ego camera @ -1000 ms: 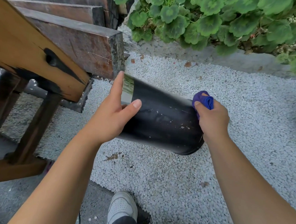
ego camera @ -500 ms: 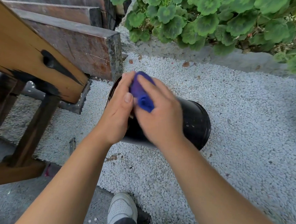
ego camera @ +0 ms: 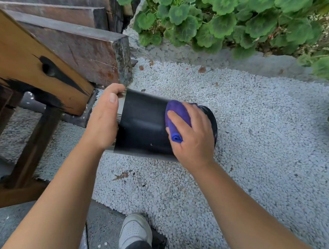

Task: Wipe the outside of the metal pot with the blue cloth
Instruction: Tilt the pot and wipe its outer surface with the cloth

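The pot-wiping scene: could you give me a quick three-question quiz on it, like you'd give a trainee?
1. True or false: the metal pot stands upright on the gravel.
2. Which of the hands presses the blue cloth against the pot? A) left hand B) right hand C) both
3. Fill in: the left hand grips the pot at its open ____.

Key:
1. False; it is held on its side, above the gravel.
2. B; the cloth sits near the pot's closed base.
3. rim.

head cam | looks steeply down, forward | close over hands | white gravel point(ego camera: 255, 150) below
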A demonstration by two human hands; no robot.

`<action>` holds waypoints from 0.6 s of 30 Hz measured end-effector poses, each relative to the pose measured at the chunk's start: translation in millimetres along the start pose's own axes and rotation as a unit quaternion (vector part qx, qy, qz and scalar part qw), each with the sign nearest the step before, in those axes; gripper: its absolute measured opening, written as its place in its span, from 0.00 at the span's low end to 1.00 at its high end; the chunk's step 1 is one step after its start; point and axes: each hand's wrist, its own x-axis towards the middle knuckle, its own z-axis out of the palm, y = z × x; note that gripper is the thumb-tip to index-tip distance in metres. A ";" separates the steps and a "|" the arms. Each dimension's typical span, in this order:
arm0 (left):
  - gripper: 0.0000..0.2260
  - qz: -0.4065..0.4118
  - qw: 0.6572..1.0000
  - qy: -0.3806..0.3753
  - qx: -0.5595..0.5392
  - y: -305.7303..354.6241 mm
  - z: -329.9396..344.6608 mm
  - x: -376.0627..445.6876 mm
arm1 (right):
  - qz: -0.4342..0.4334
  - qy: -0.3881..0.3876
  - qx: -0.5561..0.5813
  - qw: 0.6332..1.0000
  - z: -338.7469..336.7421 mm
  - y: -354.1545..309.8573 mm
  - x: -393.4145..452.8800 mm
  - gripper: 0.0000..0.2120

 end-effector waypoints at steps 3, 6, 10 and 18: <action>0.20 -0.007 1.000 0.000 -0.012 -1.7 -0.5 0.1 | 0.014 -0.001 -0.002 1.000 -3.3 13.9 0.5 0.14; 0.18 0.026 1.000 0.000 0.008 4.1 3.6 -0.1 | 0.102 0.010 -0.007 0.995 -10.1 24.8 3.4 0.15; 0.15 0.050 0.999 -0.001 -0.009 11.6 12.7 -1.4 | 0.248 0.016 0.004 0.969 -17.7 48.2 10.6 0.16; 0.14 0.067 0.997 0.009 0.036 28.5 28.5 6.6 | 0.191 0.049 0.070 0.978 -15.8 -20.3 18.9 0.18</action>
